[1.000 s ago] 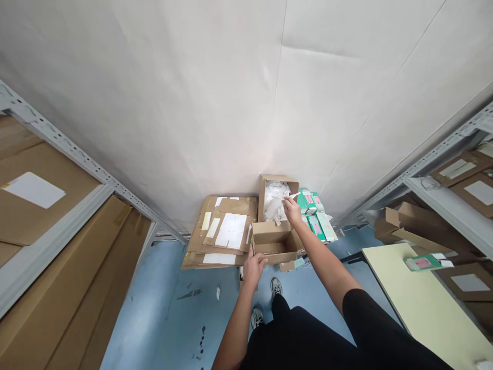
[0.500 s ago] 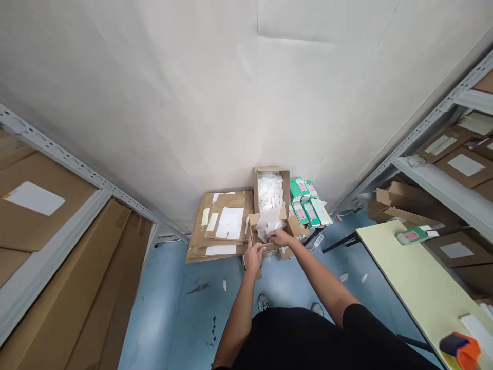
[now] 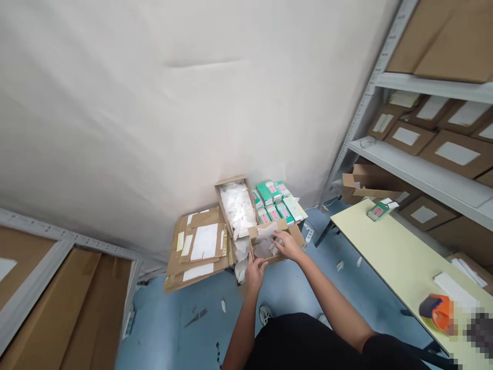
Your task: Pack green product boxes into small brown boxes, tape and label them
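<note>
An open cardboard box [image 3: 274,259] is in front of me, its flaps up. My left hand [image 3: 254,273] grips its left near corner, fingers wrapped on the wall. My right hand [image 3: 287,245] reaches over the box with bent fingers on a clear plastic bag [image 3: 264,248] inside; the fingertips are small and partly hidden. Behind it to the left stands a longer carton [image 3: 222,201] full of white and clear plastic packets [image 3: 238,205]. Several green and pink small boxes [image 3: 272,211] sit just behind on the right.
Flattened cardboard sheets [image 3: 204,242] with white labels lie at left. A pale table [image 3: 389,252] on the right bears a green box [image 3: 381,209] and an orange and dark tape dispenser [image 3: 439,312]. Shelving with cartons [image 3: 458,154] flanks both sides. Scraps lie on the blue floor [image 3: 154,329].
My view has turned right. The box has swung to the right of the packet carton, held by my left hand. The plastic bag has gone lower into the box under my right hand.
</note>
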A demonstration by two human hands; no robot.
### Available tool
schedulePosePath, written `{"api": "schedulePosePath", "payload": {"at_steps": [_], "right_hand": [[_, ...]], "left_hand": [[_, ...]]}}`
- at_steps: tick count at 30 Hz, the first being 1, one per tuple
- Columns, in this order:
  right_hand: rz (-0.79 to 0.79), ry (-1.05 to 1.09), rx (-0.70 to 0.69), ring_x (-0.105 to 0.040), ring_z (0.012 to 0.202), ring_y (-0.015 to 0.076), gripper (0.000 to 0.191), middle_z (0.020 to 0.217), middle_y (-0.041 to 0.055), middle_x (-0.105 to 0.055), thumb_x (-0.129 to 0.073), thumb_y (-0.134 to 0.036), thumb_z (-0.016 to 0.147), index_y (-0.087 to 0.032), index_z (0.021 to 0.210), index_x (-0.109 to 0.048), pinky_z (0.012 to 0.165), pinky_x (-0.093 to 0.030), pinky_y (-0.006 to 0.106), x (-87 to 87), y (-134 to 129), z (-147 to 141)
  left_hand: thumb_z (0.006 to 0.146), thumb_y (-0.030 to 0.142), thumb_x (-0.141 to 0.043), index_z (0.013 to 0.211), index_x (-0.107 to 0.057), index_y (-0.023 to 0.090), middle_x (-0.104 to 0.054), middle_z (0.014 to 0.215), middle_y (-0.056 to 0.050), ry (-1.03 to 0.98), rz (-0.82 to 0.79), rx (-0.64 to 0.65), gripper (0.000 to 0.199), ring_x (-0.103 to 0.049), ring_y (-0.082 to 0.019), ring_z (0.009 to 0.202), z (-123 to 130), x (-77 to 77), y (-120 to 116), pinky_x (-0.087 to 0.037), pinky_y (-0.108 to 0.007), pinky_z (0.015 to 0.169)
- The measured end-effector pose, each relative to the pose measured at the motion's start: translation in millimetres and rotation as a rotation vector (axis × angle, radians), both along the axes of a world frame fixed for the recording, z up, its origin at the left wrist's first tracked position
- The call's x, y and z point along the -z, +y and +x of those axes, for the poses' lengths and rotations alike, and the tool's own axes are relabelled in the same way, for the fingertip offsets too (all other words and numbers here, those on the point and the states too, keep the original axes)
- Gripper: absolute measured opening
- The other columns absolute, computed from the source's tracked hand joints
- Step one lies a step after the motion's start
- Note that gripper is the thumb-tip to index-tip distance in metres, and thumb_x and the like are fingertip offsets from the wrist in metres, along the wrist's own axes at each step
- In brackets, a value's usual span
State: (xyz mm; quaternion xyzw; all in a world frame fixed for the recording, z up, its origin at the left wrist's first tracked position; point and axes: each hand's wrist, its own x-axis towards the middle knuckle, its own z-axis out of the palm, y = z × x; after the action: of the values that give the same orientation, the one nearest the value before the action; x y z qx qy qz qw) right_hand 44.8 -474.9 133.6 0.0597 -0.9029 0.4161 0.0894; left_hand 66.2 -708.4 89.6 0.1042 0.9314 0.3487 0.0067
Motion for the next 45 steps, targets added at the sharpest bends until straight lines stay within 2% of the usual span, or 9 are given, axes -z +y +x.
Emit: {"api": "schedulePosePath", "payload": {"at_steps": [4, 7, 13, 19, 23, 30, 34, 40, 45], "right_hand": [[0.018, 0.023, 0.128, -0.043, 0.15, 0.0312, 0.055, 0.163, 0.0113, -0.047, -0.062, -0.027, 0.093, -0.026, 0.148, -0.06, 0.123, -0.037, 0.052, 1.6, 65, 52], [0.072, -0.144, 0.155, -0.035, 0.156, 0.0334, 0.065, 0.17, 0.0104, -0.035, -0.068, -0.029, 0.089, -0.027, 0.153, -0.054, 0.124, -0.034, 0.051, 0.3, 111, 90], [0.069, -0.426, 0.348, -0.059, 0.137, 0.0335, 0.055, 0.15, 0.0136, -0.061, -0.063, -0.033, 0.095, -0.026, 0.149, -0.058, 0.114, -0.046, 0.045, -3.9, 205, 170], [0.048, -0.375, 0.687, -0.052, 0.143, 0.0362, 0.059, 0.174, 0.0118, -0.025, -0.065, -0.032, 0.093, -0.026, 0.151, -0.056, 0.114, -0.046, 0.048, -13.3, 284, 249], [-0.004, -0.245, 0.896, -0.048, 0.147, 0.0319, 0.058, 0.172, 0.012, -0.029, -0.06, -0.028, 0.094, -0.023, 0.152, -0.054, 0.118, -0.043, 0.046, -7.7, 319, 276], [-0.075, -0.103, 1.169, -0.042, 0.151, 0.0324, 0.059, 0.166, 0.0147, -0.04, -0.061, -0.026, 0.091, -0.021, 0.15, -0.056, 0.123, -0.039, 0.051, 23.0, 374, 298], [-0.078, -0.1, 1.315, -0.046, 0.149, 0.0321, 0.058, 0.161, 0.0145, -0.047, -0.061, -0.026, 0.09, -0.022, 0.148, -0.058, 0.123, -0.039, 0.054, 26.5, 406, 294], [-0.114, -0.12, 1.413, -0.046, 0.149, 0.0303, 0.056, 0.157, 0.0143, -0.053, -0.06, -0.025, 0.09, -0.02, 0.145, -0.06, 0.123, -0.039, 0.053, 16.7, 445, 250], [-0.271, -0.114, 1.457, -0.049, 0.147, 0.0314, 0.057, 0.151, 0.0131, -0.06, -0.063, -0.03, 0.087, -0.022, 0.144, -0.062, 0.123, -0.039, 0.054, 18.9, 468, 203]], "left_hand": [[0.089, 0.027, -0.073, 0.098, -0.08, 0.023, -0.044, 0.164, -0.012, 0.003, -0.027, 0.169, 0.012, -0.069, -0.031, 0.124, 20, -4.5, 69, -0.057, -0.042, 0.102], [0.091, 0.027, -0.071, 0.099, -0.08, 0.024, -0.042, 0.166, -0.012, 0.023, -0.037, 0.285, 0.012, -0.069, -0.03, 0.124, 36, -11.1, 125, -0.058, -0.042, 0.101], [0.09, 0.028, -0.071, 0.097, -0.079, 0.026, -0.042, 0.166, -0.01, 0.06, -0.012, 0.472, 0.011, -0.061, -0.033, 0.135, 59, -13.5, 239, -0.056, -0.045, 0.105], [0.089, 0.029, -0.072, 0.096, -0.08, 0.025, -0.046, 0.164, -0.01, 0.045, -0.014, 0.707, 0.011, -0.067, -0.031, 0.128, 77, -18.1, 348, -0.057, -0.041, 0.104], [0.088, 0.028, -0.073, 0.097, -0.08, 0.025, -0.05, 0.161, -0.009, 0.032, -0.002, 0.851, 0.011, -0.063, -0.031, 0.133, 77, -17.8, 409, -0.056, -0.041, 0.107], [0.085, 0.024, -0.075, 0.095, -0.08, 0.025, -0.051, 0.16, -0.009, -0.053, -0.006, 1.036, 0.011, -0.06, -0.033, 0.137, 56, 5.4, 511, -0.053, -0.045, 0.111], [0.084, 0.019, -0.076, 0.093, -0.08, 0.023, -0.046, 0.164, -0.01, -0.113, -0.017, 1.166, 0.011, -0.057, -0.032, 0.141, 33, 20.4, 574, -0.051, -0.043, 0.112], [0.082, 0.019, -0.076, 0.095, -0.081, 0.022, -0.042, 0.166, -0.011, -0.155, -0.127, 1.402, 0.014, -0.048, -0.032, 0.148, -7, 43.6, 662, -0.048, -0.042, 0.115], [0.076, 0.033, -0.079, 0.124, -0.075, 0.021, -0.039, 0.167, -0.017, -0.2, -0.261, 1.547, 0.05, -0.029, -0.04, 0.157, -31, 66.7, 690, -0.032, -0.059, 0.123]]}}
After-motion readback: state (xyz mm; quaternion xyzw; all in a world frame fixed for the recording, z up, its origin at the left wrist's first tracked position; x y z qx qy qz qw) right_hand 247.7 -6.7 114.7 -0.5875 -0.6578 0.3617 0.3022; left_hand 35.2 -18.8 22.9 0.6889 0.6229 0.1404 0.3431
